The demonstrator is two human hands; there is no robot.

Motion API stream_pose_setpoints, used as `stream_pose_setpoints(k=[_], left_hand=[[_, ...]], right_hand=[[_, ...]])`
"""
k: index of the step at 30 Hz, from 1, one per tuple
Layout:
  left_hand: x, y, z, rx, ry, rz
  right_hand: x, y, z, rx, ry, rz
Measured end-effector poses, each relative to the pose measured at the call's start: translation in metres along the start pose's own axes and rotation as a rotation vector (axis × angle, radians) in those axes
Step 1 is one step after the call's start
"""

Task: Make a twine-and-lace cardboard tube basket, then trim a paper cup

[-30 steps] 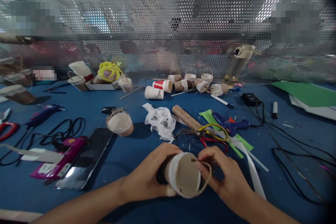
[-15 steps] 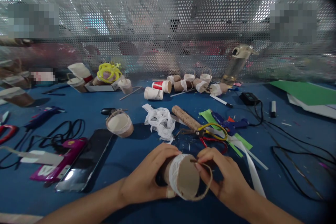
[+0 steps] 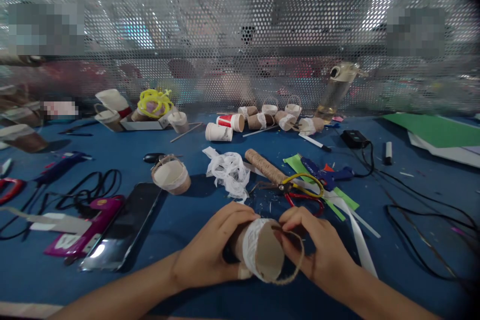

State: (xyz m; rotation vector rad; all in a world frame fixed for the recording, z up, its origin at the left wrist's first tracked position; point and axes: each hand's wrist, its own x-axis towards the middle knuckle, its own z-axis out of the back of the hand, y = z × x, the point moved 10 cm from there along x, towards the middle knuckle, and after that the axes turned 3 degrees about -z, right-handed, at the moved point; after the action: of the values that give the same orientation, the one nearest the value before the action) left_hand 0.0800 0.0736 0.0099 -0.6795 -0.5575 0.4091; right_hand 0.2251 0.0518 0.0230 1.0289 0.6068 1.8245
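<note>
My left hand point(image 3: 221, 245) is wrapped round a small brown paper cup point(image 3: 268, 252) with white lace about its rim, tilted so its mouth faces right and towards me. A twine handle point(image 3: 296, 270) loops out from the rim. My right hand point(image 3: 313, 245) pinches one end of this twine at the cup's upper edge. Beyond my hands lie a heap of white lace ribbon point(image 3: 228, 172), a roll of twine point(image 3: 264, 166) and yellow-handled pliers point(image 3: 288, 186). A similar cup with a handle point(image 3: 171, 175) stands to the left.
A phone point(image 3: 123, 230), a magenta glue gun point(image 3: 90, 225) and black cords lie left. Blue glue guns point(image 3: 333, 176) point(image 3: 60, 166) lie on both sides. Several cups, a water bottle point(image 3: 335, 92) and green paper point(image 3: 423, 131) line the back, before a perforated metal screen point(image 3: 240, 20).
The view has shifted very slightly. Both hands keep their hold, and the right fingers have barely moved at the cup's rim.
</note>
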Motion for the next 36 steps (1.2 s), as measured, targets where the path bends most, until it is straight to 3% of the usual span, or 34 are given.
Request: stream_pose_setpoints(k=[10,19,36], left_hand=[[-0.002,0.007,0.001,-0.007,0.008,0.037],[-0.001,0.005,0.005,-0.015,-0.002,0.037],[0.0,0.004,0.005,0.008,-0.016,0.034]], right_hand=[[-0.001,-0.005,0.002,0.01,0.037,-0.034],[0.002,-0.011,0.001,-0.109,0.036,-0.071],[0.001,-0.009,0.003,-0.119,-0.026,-0.056]])
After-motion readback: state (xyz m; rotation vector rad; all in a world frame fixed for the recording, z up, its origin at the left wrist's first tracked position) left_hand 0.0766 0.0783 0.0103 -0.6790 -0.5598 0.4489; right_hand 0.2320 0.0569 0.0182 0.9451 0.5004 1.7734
